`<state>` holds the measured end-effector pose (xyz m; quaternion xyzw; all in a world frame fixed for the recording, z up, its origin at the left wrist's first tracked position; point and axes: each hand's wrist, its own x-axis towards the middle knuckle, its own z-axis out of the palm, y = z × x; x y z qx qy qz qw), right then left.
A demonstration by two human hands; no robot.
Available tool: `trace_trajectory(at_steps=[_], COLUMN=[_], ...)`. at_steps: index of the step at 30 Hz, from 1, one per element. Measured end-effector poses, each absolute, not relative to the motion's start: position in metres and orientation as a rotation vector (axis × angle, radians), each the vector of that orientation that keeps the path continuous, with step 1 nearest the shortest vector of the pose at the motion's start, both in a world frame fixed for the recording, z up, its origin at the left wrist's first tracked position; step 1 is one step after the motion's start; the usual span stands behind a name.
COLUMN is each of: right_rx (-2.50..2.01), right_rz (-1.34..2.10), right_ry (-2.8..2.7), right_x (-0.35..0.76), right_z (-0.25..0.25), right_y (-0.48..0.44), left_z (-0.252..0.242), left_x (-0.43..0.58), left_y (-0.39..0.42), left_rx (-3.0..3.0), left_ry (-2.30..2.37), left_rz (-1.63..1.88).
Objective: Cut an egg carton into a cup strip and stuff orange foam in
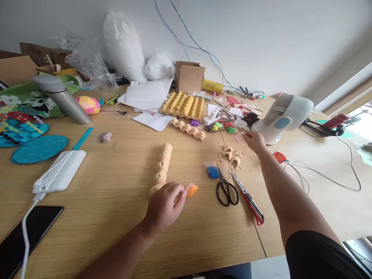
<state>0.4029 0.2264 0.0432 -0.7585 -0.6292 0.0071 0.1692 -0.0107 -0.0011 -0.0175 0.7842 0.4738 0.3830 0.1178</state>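
Currently left hand [164, 207] pinches orange packet [191, 190] beside carton strip [161, 168]; right hand [255, 141] pinches pink scrap [238, 136] near fan [283, 116]; scissors [226, 188], knife [249, 199] between; no legible writing.

Things on the table [116, 217], by their place in the frame.
At the centre the carton strip [161, 167] touches the left hand [163, 206]; scissors [226, 190] and cutter [250, 200] lie right of it; the right hand [255, 141] is beside the fan [281, 117], upper right; the phone [26, 236] lies lower left.
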Motion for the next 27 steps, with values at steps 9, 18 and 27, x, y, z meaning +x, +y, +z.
trace_trajectory(at_steps=[9,18,27], right_rx=[-1.977,-2.073,-2.212], right_rz=[-0.159,-0.211,-0.105], right_ry=[-1.997,-2.176,-2.034], right_x=[0.367,0.332,0.331], right_z=[0.046,0.036,0.027], right_y=[0.219,0.213,0.226], left_z=[-0.018,-0.019,-0.021], left_x=[-0.010,-0.011,-0.010], left_y=[0.000,-0.002,-0.001], left_rx=[2.318,2.308,2.292], left_ry=[1.378,1.383,1.361], left_rz=[1.132,1.127,1.107])
